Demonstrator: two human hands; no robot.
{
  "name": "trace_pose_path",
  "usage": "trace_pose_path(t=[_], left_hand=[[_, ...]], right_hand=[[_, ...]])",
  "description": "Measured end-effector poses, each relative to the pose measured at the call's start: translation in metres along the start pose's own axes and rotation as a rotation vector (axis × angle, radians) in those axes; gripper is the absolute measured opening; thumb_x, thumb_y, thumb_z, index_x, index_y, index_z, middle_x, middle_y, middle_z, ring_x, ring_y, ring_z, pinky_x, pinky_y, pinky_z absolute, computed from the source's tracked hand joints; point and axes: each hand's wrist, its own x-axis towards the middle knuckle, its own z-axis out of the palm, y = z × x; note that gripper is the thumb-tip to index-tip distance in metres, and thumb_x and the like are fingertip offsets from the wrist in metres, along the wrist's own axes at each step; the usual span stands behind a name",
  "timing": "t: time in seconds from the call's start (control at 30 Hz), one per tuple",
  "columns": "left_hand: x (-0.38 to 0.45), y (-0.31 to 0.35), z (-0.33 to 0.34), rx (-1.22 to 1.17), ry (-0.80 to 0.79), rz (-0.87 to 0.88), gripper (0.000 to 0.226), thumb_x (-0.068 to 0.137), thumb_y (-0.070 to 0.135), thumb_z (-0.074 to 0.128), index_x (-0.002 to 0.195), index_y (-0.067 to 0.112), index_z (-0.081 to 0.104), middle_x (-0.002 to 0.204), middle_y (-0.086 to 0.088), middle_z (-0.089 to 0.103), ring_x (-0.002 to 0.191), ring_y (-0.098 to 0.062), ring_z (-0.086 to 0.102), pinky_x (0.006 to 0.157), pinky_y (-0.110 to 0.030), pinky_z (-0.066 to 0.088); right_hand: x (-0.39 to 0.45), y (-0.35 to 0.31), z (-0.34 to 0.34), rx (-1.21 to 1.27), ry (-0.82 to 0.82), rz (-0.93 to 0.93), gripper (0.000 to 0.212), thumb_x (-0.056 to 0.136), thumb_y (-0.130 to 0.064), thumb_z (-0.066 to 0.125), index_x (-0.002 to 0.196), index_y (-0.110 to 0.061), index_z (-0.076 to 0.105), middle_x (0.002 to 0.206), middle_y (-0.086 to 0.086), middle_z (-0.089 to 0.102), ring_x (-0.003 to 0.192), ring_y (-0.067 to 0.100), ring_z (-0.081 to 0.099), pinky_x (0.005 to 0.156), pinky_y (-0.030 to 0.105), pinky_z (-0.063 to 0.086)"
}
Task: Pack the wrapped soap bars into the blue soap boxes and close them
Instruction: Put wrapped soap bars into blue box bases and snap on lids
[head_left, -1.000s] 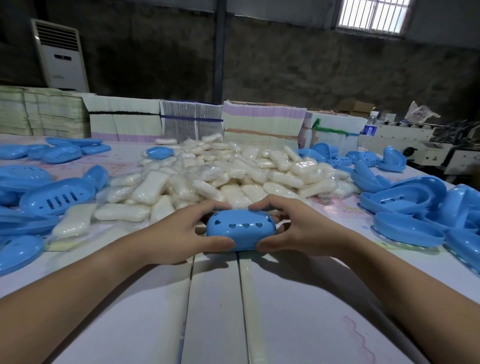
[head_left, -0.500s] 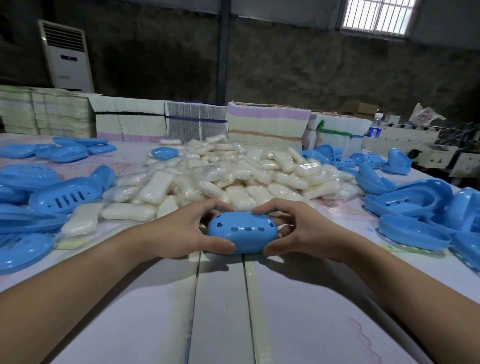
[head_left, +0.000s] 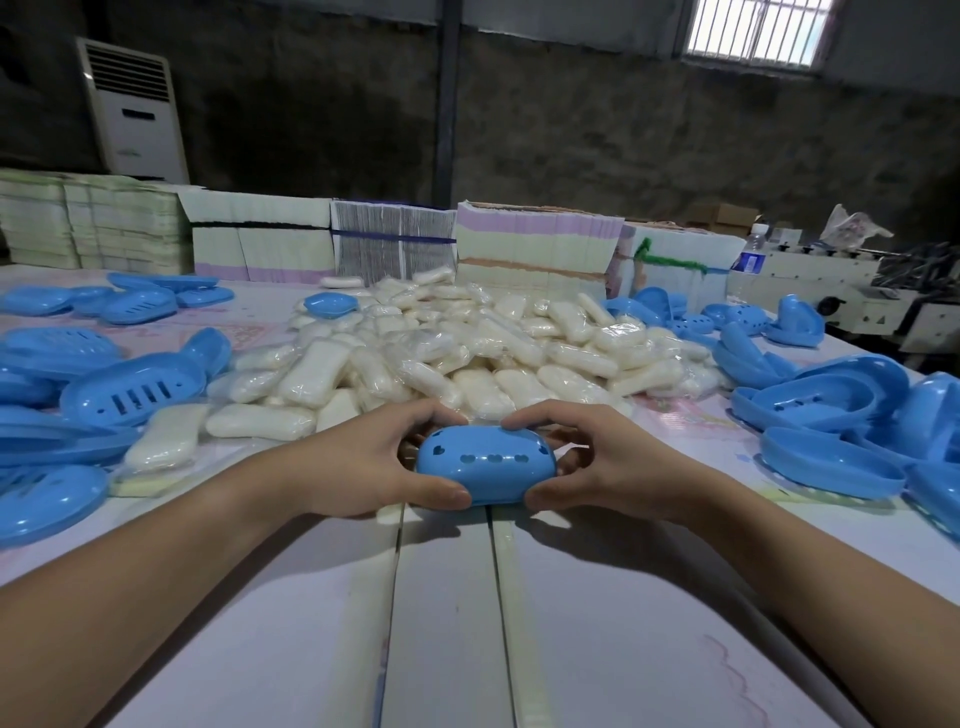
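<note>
Blue plastic soap box (head_left: 483, 464), lid on, held at the near edge of the soap heap, just above or on the white table (head_left: 447, 613); contact with the surface hard to tell. Left hand (head_left: 363, 462) curled round the box's left end, thumb (head_left: 441, 492) pressed on the near lower edge, fingers over the top rear. Right hand (head_left: 613, 467) mirrored on the right end, thumb on the near edge, fingertips on the lid's top rim. Both gripping the same box; looks like the squeeze that snaps the halves together, though the seam not readable from here. Soap inside not visible through the small heart-shaped vent holes; presumed loaded.

Progress, judged: early. Large heap of wrapped soap bars (head_left: 467, 353) lying unpacked just beyond the hands. Loose open box halves (head_left: 135, 395) piled at left, more box shells (head_left: 831, 415) piled at right, none seen with soap in them. No stack of finished, closed boxes anywhere in view. One box near closing; nearly all bars left.

Behind: bundled card stacks (head_left: 535, 249), standing air conditioner (head_left: 135, 114), water bottle (head_left: 750, 254).
</note>
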Motion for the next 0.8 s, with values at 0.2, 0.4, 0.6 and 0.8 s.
trace_pose_path(t=[0.2,0.4,0.6,0.8], left_hand=[[0.0,-0.004,0.005,-0.052,0.021,0.03,0.042,0.082,0.029,0.082,0.119,0.032,0.063,0.109,0.011,0.07,0.097,-0.005,0.068,0.084,-0.021,0.055],[0.0,-0.002,0.002,-0.049,0.041,0.072,0.032,0.089,0.03,0.073,0.118,0.039,0.063,0.104,0.029,0.067,0.096,0.009,0.063,0.076,-0.004,0.046],[0.001,-0.002,-0.006,0.056,-0.024,0.048,0.037,0.085,0.033,0.078,0.12,0.034,0.066,0.106,0.013,0.069,0.097,0.0,0.064,0.081,-0.012,0.049],[0.0,-0.008,-0.001,0.031,0.015,0.071,0.033,0.086,0.034,0.076,0.118,0.036,0.065,0.105,0.016,0.07,0.095,0.0,0.065,0.078,-0.01,0.049]], right_hand=[[0.003,-0.001,0.003,-0.095,0.011,-0.023,0.051,0.072,-0.04,0.078,0.117,-0.047,0.055,0.118,-0.022,0.056,0.107,0.001,0.054,0.083,0.026,0.053],[0.003,-0.001,0.003,-0.128,0.02,-0.008,0.054,0.063,-0.05,0.077,0.113,-0.043,0.057,0.113,-0.021,0.059,0.104,0.004,0.054,0.082,0.027,0.051],[0.001,-0.001,0.004,-0.171,0.012,-0.07,0.051,0.076,-0.037,0.079,0.12,-0.042,0.054,0.116,-0.022,0.056,0.105,0.007,0.054,0.079,0.019,0.046],[0.001,0.0,0.004,-0.207,-0.007,-0.097,0.065,0.076,-0.033,0.079,0.134,-0.036,0.05,0.124,-0.021,0.054,0.112,0.002,0.051,0.08,0.009,0.041]])
